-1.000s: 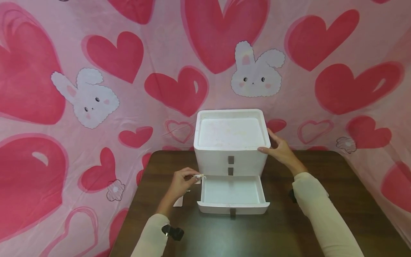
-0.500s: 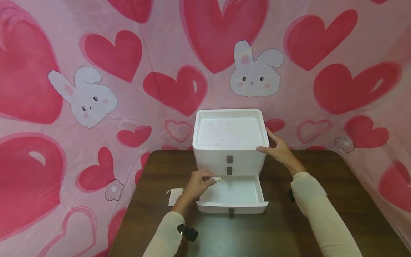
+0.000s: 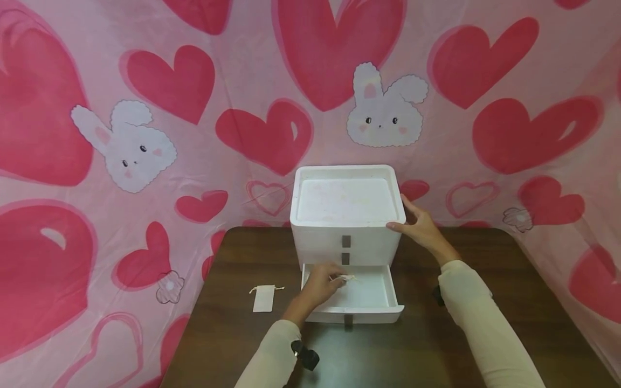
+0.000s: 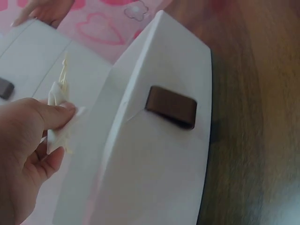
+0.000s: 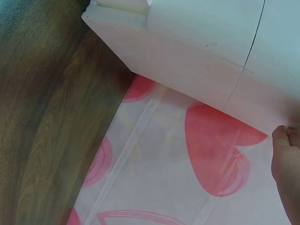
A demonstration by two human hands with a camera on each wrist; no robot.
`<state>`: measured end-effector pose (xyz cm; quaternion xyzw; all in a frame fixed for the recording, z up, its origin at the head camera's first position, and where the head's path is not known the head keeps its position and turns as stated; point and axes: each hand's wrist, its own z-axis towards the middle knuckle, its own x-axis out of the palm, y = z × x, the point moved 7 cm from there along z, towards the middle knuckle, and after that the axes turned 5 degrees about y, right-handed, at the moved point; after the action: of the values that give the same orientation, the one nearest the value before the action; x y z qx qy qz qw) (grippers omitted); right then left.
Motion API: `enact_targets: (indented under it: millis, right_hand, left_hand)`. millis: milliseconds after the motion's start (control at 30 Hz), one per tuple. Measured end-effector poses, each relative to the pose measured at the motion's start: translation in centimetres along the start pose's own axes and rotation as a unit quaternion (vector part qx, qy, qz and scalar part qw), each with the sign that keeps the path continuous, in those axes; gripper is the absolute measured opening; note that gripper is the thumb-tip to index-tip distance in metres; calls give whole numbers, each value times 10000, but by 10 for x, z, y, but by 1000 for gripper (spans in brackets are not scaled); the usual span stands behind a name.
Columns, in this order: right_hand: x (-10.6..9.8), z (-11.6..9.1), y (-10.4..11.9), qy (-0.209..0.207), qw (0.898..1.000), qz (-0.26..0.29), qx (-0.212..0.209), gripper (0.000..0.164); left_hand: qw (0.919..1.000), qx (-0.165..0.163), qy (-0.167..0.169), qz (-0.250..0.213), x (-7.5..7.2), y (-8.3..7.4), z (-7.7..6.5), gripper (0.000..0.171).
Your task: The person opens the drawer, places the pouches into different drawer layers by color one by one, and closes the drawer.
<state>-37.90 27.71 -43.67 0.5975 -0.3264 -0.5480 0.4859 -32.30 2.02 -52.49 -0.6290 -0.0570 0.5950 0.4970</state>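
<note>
A small white drawstring pouch (image 4: 57, 96) is pinched between the thumb and fingers of my left hand (image 3: 321, 284), with its pale cords sticking out. That hand is over the pulled-out bottom drawer (image 3: 373, 293) of a white drawer unit (image 3: 315, 245). My right hand (image 3: 421, 227) holds the unit at its upper right side, thumb at the front top corner and fingers along the side. In the right wrist view only part of the right hand (image 5: 286, 161) shows at the edge. A second drawstring pouch (image 3: 263, 299) lies flat on the table, left of the unit.
The dark wooden table (image 3: 388, 355) extends in front of the unit and to both sides. Behind it hangs a pink cloth (image 3: 320, 140) with hearts and rabbits. Brown tabs (image 4: 171, 107) serve as pulls on the drawer fronts.
My left hand has moved right with the pouch, from the drawer's left edge to over its inside. The pouch on the table has come into full view. My right hand stays put.
</note>
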Motion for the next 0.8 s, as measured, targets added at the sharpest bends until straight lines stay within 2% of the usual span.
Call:
enact_targets:
  millis: [233,467,567,800]
  right_hand:
    - [2,0,1,13,10000,18,-21,98]
    - [1,0,1,16,10000,-56,-56,98]
    - [0,1,0,6,10000,-73,-49,98]
    - [0,0,0,-16,9999,-153,-67,98]
  left_hand:
    - [9993,-237,138,246,13,0,2,15]
    - [9931,-279,268,1106,14,-2,-6,35]
    - [9901,-231,382,1328,14,-1,-11,43]
    - [9899,-318,569,1257,15,1,-22,54]
